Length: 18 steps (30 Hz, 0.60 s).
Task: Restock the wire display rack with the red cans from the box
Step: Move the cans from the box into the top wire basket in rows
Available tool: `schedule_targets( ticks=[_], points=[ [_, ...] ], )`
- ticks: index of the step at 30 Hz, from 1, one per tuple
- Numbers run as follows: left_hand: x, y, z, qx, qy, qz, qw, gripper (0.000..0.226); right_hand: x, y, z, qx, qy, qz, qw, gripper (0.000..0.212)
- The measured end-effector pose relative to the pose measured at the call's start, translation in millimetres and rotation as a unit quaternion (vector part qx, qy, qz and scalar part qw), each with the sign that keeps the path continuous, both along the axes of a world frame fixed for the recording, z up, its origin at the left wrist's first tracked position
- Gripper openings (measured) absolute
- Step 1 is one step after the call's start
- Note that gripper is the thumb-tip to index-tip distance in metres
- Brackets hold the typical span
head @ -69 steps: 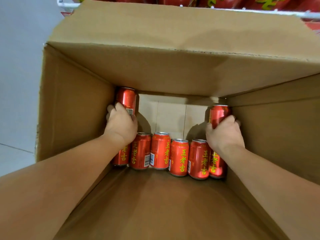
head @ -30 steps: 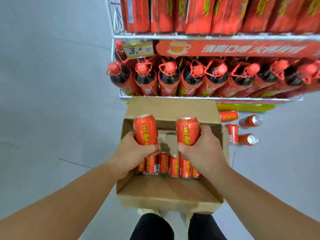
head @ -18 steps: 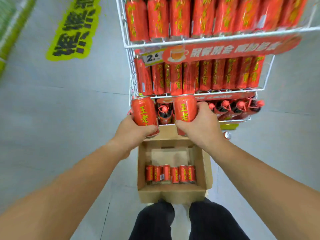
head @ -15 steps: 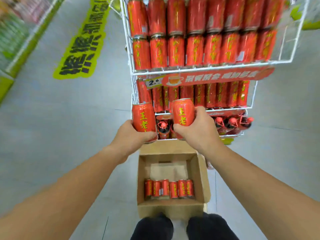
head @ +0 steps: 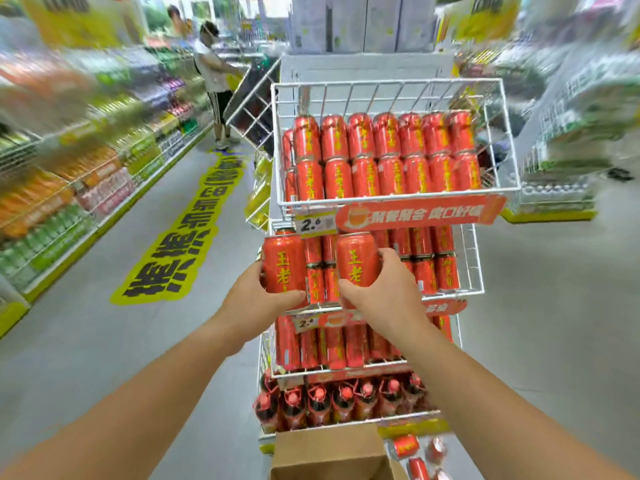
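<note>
Supermarket aisle with a grey floor [head: 86, 341] and blurred stocked shelves [head: 69, 188] along the left side. Fingers [head: 389, 258] of the right hand [head: 384, 299] curl round the side of one red can [head: 356, 259], with the thumb across its lower front. The left hand [head: 254, 304] grips a second red can [head: 284, 263] the same way, thumb under its printed face, its fingers hidden behind.

Both cans are upright, side by side with a gap between. They are held in front of the second tier of the wire rack [head: 471, 265], just below a price tag [head: 313, 224] and a red banner [head: 419, 213]. The top basket [head: 502, 133] holds two stacked rows of shelved cans [head: 381, 157]. Lower tiers carry more cans, and the bottom one holds red-capped bottles [head: 343, 400].

The cardboard box [head: 329, 452] sits on the floor at the rack's foot, its inside out of view. A few loose cans [head: 405, 446] lie beside it. A yellow floor sticker [head: 187, 237] runs down the aisle, where another person [head: 214, 81] stands.
</note>
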<state>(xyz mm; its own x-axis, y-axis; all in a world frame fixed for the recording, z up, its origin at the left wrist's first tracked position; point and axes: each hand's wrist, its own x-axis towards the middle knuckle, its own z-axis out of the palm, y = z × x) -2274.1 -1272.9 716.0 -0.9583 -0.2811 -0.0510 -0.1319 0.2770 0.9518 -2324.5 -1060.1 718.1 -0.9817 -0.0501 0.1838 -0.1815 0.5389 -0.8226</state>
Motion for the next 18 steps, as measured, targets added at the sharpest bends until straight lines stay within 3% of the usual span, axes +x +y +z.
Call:
schedule_targets(
  ticks=[4,8,18],
  points=[
    [-25,2,50,0.030,0.021,-0.008,0.999,0.046,-27,3,49,-0.025,0.021,0.003,0.999,0.047],
    [-56,8,92,-0.024,0.042,-0.002,0.999,0.035,-68,11,85,-0.024,0.037,0.018,0.999,0.050],
    [-160,31,155,-0.069,0.035,0.077,0.994,0.043,-201,27,116,-0.011,0.007,0.062,0.998,0.066]
  ],
)
